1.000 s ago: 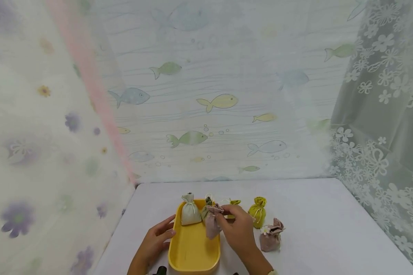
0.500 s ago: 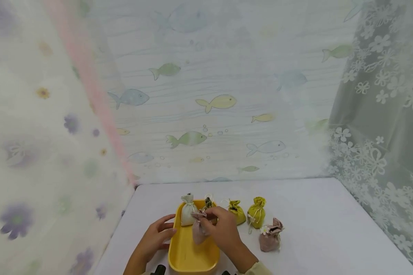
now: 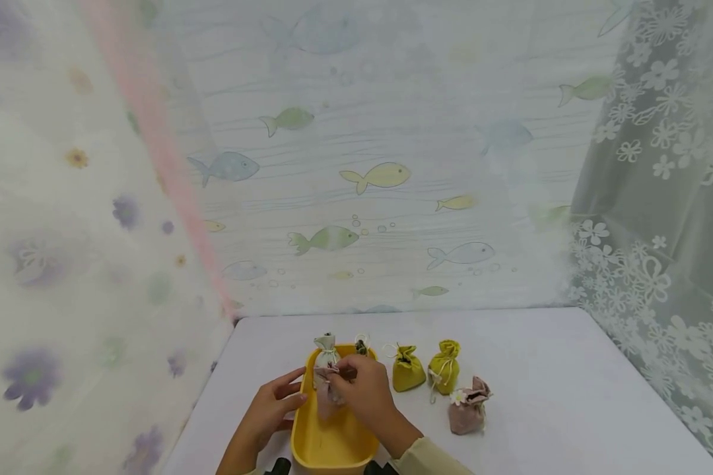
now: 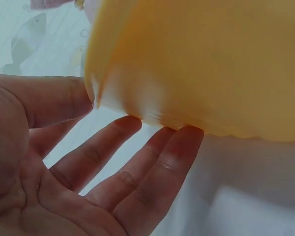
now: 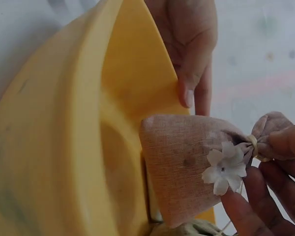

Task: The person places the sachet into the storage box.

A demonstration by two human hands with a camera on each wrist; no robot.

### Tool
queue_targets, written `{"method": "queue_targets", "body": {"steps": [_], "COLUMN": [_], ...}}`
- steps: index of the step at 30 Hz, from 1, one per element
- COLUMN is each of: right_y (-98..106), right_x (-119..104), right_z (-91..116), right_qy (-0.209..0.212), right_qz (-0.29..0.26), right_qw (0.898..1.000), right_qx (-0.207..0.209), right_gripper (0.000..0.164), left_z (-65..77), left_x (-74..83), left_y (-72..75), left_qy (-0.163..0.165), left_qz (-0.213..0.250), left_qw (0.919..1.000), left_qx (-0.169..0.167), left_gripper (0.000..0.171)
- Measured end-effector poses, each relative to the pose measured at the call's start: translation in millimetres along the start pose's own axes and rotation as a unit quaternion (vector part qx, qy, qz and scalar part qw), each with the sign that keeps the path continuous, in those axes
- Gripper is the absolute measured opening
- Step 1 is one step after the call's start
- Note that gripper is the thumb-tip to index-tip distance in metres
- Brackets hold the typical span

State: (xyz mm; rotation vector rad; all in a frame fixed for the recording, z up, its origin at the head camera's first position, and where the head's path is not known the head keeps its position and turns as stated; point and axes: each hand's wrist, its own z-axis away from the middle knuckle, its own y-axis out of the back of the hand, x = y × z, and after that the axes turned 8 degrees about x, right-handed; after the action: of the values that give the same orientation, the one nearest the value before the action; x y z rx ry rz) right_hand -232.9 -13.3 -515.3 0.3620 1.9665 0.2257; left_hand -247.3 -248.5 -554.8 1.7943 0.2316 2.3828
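My right hand (image 3: 368, 390) pinches a pink drawstring pouch (image 3: 328, 402) by its gathered neck, above the yellow tray (image 3: 335, 448). In the right wrist view the pink pouch (image 5: 174, 162) lies sideways, with a white flower and a cord at its neck. My left hand (image 3: 267, 410) rests at the tray's left side. The left wrist view has its thumb touching the rim and its extended fingertips (image 4: 184, 140) against the outer wall. Behind the held pouch, a pale pouch (image 3: 327, 353) stands in the tray. A dark green pouch (image 3: 361, 346) is mostly hidden by my right hand.
Right of the tray, two mustard pouches, one nearer (image 3: 408, 373) and one farther right (image 3: 444, 371), stand on the white table (image 3: 546, 389). Another pink pouch (image 3: 467, 417) with a white flower sits in front of them. Patterned curtains (image 3: 368, 211) surround the table.
My right hand has carried the pink pouch leftward over the tray, in front of the pale pouch. The nearer mustard pouch has come into full view. My left hand has stayed at the tray.
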Motion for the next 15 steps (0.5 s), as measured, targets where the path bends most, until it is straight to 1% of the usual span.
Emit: {"method": "queue_targets", "body": {"steps": [4, 8, 11, 15], "right_y": [-3.6, -8.0, -10.7, -13.3], "right_x": [-3.0, -4.6, -3.4, 0.1], "right_z": [-2.7, -4.2, -4.6, -5.4], "right_qy": [-0.024, -0.044, -0.051, -0.062], "right_qz": [0.019, 0.050, 0.068, 0.083], "right_qw": [0.999, 0.998, 0.996, 0.994], "right_qx": [-0.010, -0.020, -0.024, -0.035], "right_gripper": [0.011, 0.012, 0.014, 0.019], "left_z": [-0.1, 1.6, 3.2, 5.4], "left_x": [-0.2, 0.5, 0.8, 0.3], "left_y": [0.0, 0.0, -0.8, -2.0], "left_qy": [0.001, 0.004, 0.007, 0.006], "left_qz": [0.002, 0.000, 0.001, 0.005], "left_qw": [1.0000, 1.0000, 0.9999, 0.9999], "left_qx": [-0.003, 0.003, 0.009, 0.007], "left_gripper": [0.069, 0.069, 0.069, 0.069]}}
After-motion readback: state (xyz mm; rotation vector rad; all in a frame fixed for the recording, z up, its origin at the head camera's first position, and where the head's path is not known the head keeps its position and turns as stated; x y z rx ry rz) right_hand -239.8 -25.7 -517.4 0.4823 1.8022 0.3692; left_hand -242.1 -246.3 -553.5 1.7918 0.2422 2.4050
